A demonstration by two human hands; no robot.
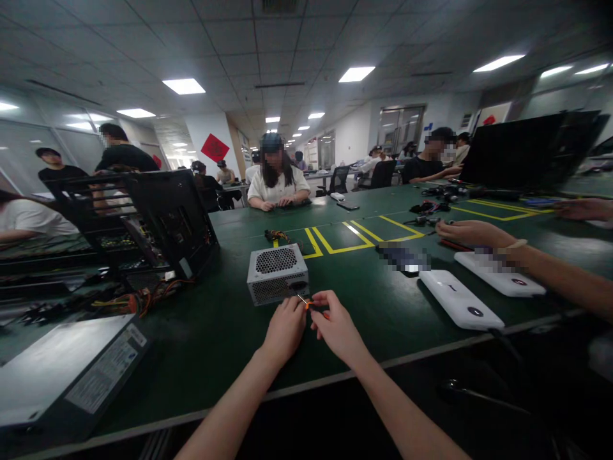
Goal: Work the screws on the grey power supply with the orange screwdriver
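In the head view, a grey metal computer power supply (275, 265) with a round fan grille on top sits on the green table. Between the fingertips of my right hand (335, 322) is a screwdriver (308, 305) with an orange and black handle. Its thin metal shaft slants up and left toward the front face of the power supply; whether the tip touches a screw cannot be seen. My left hand (286, 324) is closed right at the lower front of the power supply, beside the shaft. What its fingers grip, if anything, is hidden.
An open computer case (167, 220) stands at left, with coloured cables (138, 300) and a larger metal box (62, 377) before it. To the right lie a phone (405, 259) and white power banks (460, 299). A co-worker's arm (541, 265) reaches in; another person (278, 179) sits opposite.
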